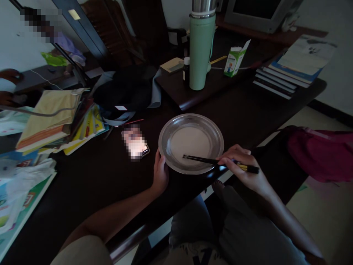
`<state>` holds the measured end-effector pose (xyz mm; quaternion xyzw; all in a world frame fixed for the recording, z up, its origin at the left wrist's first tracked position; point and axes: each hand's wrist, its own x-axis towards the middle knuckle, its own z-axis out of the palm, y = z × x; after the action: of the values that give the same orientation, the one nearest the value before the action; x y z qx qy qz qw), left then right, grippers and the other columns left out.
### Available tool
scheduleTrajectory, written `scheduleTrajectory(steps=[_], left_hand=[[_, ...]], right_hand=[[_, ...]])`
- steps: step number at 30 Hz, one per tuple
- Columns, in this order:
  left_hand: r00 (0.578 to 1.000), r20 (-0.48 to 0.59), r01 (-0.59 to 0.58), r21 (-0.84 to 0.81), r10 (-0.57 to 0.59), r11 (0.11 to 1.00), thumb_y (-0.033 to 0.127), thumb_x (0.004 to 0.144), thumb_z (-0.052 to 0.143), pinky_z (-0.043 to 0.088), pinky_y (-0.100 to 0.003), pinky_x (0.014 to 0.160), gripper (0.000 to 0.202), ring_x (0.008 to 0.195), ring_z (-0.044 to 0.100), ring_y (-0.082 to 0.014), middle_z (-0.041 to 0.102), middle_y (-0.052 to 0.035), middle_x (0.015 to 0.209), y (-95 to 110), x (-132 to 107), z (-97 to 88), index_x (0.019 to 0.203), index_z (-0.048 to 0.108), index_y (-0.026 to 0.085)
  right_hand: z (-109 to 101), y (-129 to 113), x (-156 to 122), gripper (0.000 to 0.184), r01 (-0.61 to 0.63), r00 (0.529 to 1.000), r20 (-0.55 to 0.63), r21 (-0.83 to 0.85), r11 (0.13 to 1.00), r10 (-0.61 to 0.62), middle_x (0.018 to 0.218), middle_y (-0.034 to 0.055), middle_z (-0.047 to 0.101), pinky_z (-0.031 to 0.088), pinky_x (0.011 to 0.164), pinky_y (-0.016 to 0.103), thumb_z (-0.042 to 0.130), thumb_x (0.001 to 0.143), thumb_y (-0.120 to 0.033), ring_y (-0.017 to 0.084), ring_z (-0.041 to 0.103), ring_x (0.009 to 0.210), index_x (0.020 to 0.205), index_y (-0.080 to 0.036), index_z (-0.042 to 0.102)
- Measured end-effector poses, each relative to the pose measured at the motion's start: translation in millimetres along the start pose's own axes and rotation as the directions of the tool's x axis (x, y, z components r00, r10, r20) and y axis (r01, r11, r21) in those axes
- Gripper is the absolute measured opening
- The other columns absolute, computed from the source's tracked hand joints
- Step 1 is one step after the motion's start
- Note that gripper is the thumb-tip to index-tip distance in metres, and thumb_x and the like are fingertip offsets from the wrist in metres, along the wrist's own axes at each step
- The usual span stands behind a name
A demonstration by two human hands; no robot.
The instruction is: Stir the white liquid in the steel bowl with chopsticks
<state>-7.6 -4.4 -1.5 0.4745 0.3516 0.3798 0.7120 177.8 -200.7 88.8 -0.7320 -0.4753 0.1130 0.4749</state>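
Note:
A round metal bowl (162, 143) sits near the table's front edge, with a pale, whitish liquid (189, 141) inside. The thumb of my left hand (160, 173) presses against the bowl's lower left rim, its fingers hidden beneath or behind the side. At the right rim, my right hand (242, 162) is closed around a pair of black chopsticks (204, 159) with yellow marks near the back end. Their tips reach over the pale contents; whether they dip in, I cannot tell. Left of the bowl lies a lit phone (135, 142), its screen blurred out.
Behind the bowl, a raised board holds a green thermos (201, 51), a small dark bottle (186, 71) and a green-white box (235, 60). Books (295, 66) are stacked at the back right. Papers (55, 114) and a black bag (127, 88) crowd the left. A pink bag (320, 154) lies right.

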Motion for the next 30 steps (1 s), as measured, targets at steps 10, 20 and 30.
scheduleTrajectory(steps=[10,20,30], left_hand=[[1.000,-0.023,0.019,-0.031,-0.020,0.999,0.054,0.083,0.068,0.042,-0.047,0.117,0.053,0.134,0.058,-0.0289,0.068,-0.0067,0.136,2,-1,2.9,0.129,0.064,0.028],[1.000,-0.006,-0.002,-0.006,0.002,1.000,0.053,0.085,0.065,0.041,-0.048,0.118,0.050,0.133,0.058,-0.0281,0.069,-0.0069,0.135,0,0,0.5,0.129,0.064,0.029],[1.000,0.027,-0.015,0.001,0.015,1.000,0.055,0.087,0.064,0.041,-0.046,0.117,0.050,0.134,0.057,-0.0274,0.067,-0.0068,0.136,-1,1,-2.1,0.131,0.063,0.029]], right_hand=[[27,23,19,0.024,0.022,0.983,-0.175,-0.155,0.988,-0.050,0.092,-0.0004,0.081,0.038,0.086,0.045,0.058,0.098,-0.036,0.023,0.066,0.089,0.083,-0.029,0.075],[-22,2,-3,0.023,-0.096,0.968,-0.243,-0.146,0.985,0.058,0.079,0.0008,0.075,0.044,0.076,0.042,0.063,0.096,-0.033,0.022,0.067,0.079,0.076,-0.029,0.075],[-4,2,-2,0.022,-0.026,0.999,-0.036,0.007,1.000,0.026,0.081,0.0000,0.077,0.045,0.078,0.042,0.062,0.096,-0.036,0.022,0.067,0.081,0.079,-0.031,0.076]])
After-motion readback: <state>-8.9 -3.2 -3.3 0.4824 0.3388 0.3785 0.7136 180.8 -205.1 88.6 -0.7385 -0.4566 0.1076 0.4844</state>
